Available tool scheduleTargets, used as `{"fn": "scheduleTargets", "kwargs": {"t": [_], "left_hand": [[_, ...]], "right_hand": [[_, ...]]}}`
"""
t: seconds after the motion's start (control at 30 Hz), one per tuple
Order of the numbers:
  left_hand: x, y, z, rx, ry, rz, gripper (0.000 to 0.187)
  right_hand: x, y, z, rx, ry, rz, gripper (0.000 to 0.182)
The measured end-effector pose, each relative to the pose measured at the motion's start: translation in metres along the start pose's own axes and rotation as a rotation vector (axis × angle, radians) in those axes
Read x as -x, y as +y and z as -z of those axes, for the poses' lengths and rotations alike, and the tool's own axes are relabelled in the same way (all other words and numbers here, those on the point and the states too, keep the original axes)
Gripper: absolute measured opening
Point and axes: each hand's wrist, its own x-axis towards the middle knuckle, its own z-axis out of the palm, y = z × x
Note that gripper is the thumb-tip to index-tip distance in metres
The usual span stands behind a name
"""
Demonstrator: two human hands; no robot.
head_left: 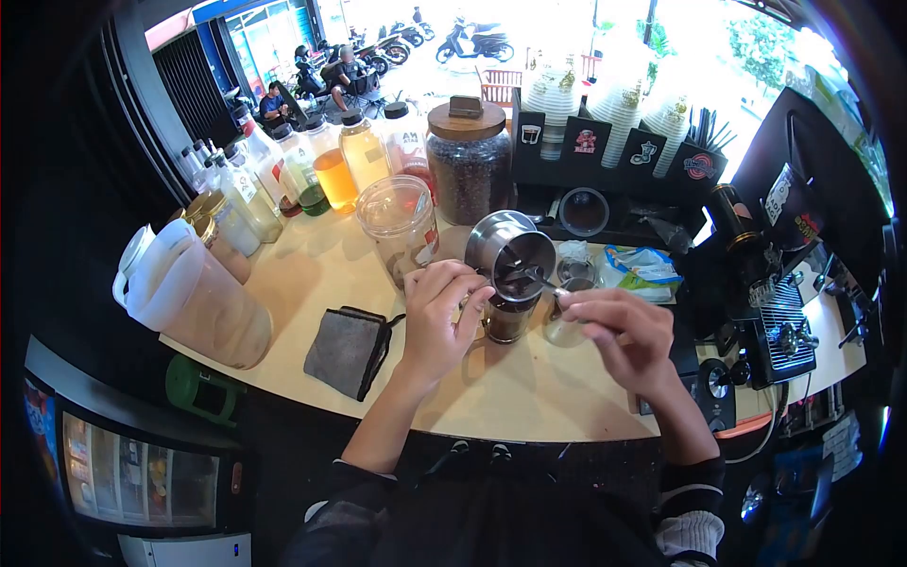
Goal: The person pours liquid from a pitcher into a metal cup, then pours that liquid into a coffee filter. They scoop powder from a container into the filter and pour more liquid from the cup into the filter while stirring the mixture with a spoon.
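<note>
My left hand (439,307) is closed at the near left side of a shiny metal pitcher (482,248), which is tilted with its open mouth towards me. A thin metal spoon (540,278) reaches into the pitcher's mouth, pinched at its other end by my right hand (624,331). Directly below the pitcher, a glass (507,323) with dark contents stands on the counter. Beside it, under my right fingertips, is a small clear glass (564,329). What lies inside the pitcher is dark and hard to make out.
A clear plastic tub (397,213) and a wooden-lidded jar of coffee beans (468,165) stand behind. Several bottles (364,156) line the back left, near a large plastic jug (203,302). A grey cloth (350,350) lies left; an espresso machine (784,321) is right.
</note>
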Motion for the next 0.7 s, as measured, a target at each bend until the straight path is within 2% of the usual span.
{"fn": "scheduleTargets", "kwargs": {"t": [0.13,0.3,0.4,0.53,0.7], "left_hand": [[-0.001,-0.001,0.002,-0.014,-0.017,0.013,0.01],[-0.002,0.0,0.002,-0.02,-0.015,0.014,0.009],[-0.003,0.004,0.002,-0.015,-0.015,0.005,0.01],[-0.003,0.004,0.002,-0.017,-0.017,0.006,0.01],[-0.004,0.004,0.003,0.008,-0.005,0.009,0.01]], "right_hand": [[-0.002,0.004,0.012,-0.118,0.109,-0.087,0.004],[-0.003,-0.007,0.018,-0.043,0.072,-0.039,0.005],[0.0,-0.006,0.01,0.07,-0.044,-0.038,0.009],[-0.005,-0.01,0.017,0.007,0.058,0.002,0.008],[-0.003,-0.008,0.013,0.042,0.016,0.026,0.008]]}}
